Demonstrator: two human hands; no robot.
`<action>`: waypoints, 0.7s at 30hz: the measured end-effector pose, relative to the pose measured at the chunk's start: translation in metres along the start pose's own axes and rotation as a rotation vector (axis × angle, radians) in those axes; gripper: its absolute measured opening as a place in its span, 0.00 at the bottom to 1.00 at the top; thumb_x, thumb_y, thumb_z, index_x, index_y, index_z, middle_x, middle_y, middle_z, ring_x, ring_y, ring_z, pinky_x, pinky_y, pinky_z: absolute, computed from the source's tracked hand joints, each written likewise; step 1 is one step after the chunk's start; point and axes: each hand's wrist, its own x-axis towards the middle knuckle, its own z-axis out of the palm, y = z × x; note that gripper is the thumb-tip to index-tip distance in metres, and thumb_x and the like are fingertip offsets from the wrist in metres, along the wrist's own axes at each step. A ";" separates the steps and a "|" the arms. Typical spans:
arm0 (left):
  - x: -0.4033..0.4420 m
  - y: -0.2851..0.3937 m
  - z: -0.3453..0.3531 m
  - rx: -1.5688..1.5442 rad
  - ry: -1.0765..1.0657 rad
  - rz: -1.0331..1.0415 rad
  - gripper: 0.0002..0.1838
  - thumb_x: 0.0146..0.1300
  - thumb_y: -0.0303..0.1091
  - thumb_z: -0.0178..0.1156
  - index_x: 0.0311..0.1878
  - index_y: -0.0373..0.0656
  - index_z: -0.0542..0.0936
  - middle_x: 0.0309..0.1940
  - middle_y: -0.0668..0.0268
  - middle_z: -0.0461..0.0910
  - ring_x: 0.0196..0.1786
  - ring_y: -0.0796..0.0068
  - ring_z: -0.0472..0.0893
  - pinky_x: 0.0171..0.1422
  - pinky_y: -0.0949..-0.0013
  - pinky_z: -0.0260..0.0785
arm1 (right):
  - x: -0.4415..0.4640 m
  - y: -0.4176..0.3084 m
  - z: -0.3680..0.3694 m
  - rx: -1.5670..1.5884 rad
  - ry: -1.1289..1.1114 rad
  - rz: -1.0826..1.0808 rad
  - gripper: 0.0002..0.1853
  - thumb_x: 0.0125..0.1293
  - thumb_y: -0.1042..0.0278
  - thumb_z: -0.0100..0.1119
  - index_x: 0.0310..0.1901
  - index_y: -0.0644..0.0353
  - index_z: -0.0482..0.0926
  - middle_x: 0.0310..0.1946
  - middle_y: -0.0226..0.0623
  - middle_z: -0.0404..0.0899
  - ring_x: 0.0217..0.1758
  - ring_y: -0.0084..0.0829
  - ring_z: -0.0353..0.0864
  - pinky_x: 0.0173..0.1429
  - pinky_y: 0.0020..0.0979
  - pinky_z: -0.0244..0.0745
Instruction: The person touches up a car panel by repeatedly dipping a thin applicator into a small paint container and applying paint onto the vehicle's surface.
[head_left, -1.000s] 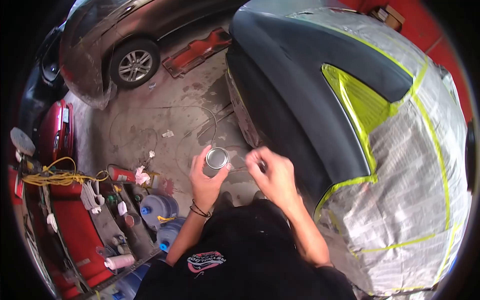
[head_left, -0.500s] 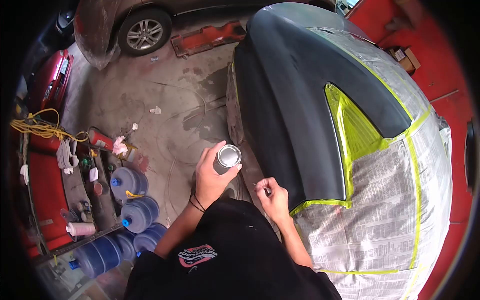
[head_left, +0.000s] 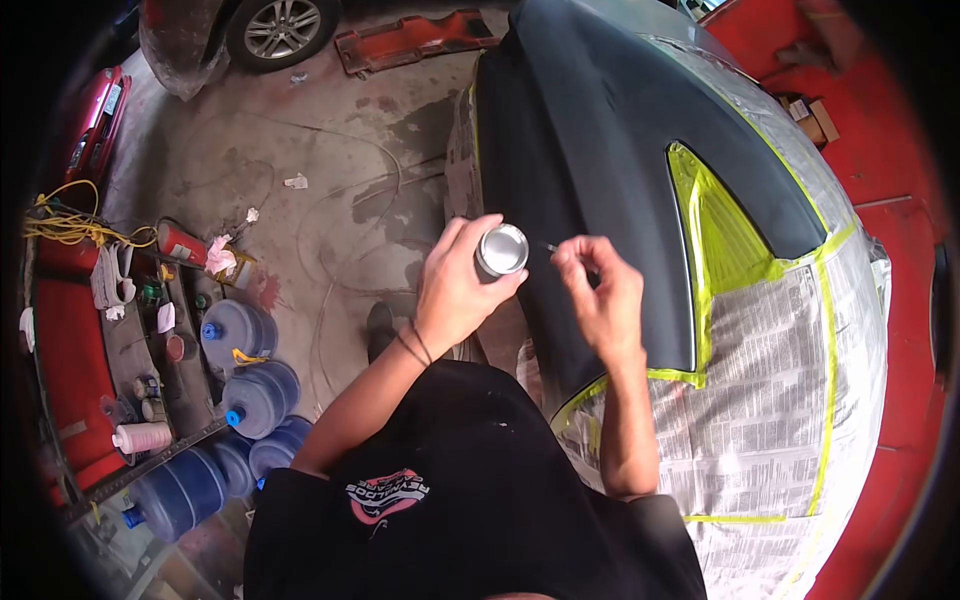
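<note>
My left hand point(head_left: 452, 285) is wrapped round a small metal can point(head_left: 503, 249), its round silver end facing up toward me. To the right of it, my right hand point(head_left: 606, 295) is closed in a pinch on a small thin piece point(head_left: 549, 246) that points toward the can without touching it. What kind of piece it is, I cannot make out. Both hands are in front of the dark grey car panel point(head_left: 615, 190). Yellow-green masking tape point(head_left: 715, 225) edges the panel and covers a triangular area within it.
Newspaper-printed masking sheet point(head_left: 760, 400) covers the car on the right. At the left, large blue water jugs point(head_left: 265, 400) stand by a shelf with a pink thread-like roll point(head_left: 141, 438) and a yellow cord point(head_left: 75, 230). A red creeper point(head_left: 415, 42) lies near a parked car's wheel point(head_left: 282, 28).
Both hands have risen and shifted right, bringing the can in front of the panel's edge. My right hand has turned more upright, and its thin piece shows more clearly.
</note>
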 end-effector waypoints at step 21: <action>0.044 0.010 0.070 0.043 0.083 0.045 0.38 0.58 0.40 0.90 0.71 0.38 0.89 0.57 0.54 0.89 0.58 0.50 0.92 0.65 0.51 0.86 | 0.053 -0.010 -0.061 -0.384 0.008 -0.144 0.13 0.83 0.58 0.76 0.56 0.59 0.95 0.43 0.43 0.98 0.42 0.41 0.95 0.52 0.42 0.88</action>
